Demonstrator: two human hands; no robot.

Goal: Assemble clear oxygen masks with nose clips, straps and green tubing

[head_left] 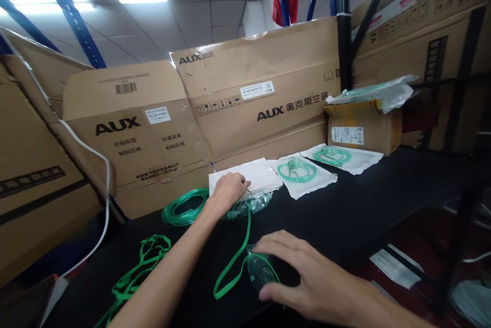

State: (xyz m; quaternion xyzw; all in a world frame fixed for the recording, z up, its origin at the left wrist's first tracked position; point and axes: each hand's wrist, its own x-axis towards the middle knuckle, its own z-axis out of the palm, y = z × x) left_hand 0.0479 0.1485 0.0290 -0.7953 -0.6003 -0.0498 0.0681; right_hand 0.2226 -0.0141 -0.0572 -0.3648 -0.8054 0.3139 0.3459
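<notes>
Left of the white pouch stack (255, 172), two bundles of green tubing lie on the black tabletop (383, 200): a loose tangle (143, 261) nearer me and a neat coil (184, 208) just beside the stack. My left hand (228, 191) rests on the stack's near edge, fingers curled; I cannot tell whether it pinches anything. One clear mask (253, 204) lies against that edge. Nearer me than the stack, my right hand (307, 271) is spread and unclenched, thumb touching a second mask (261, 269). Right of the stack lie two sealed pouches, the first pouch (307, 174) just beside it and the second pouch (343, 158) beyond, then one small cardboard box (364, 126).
</notes>
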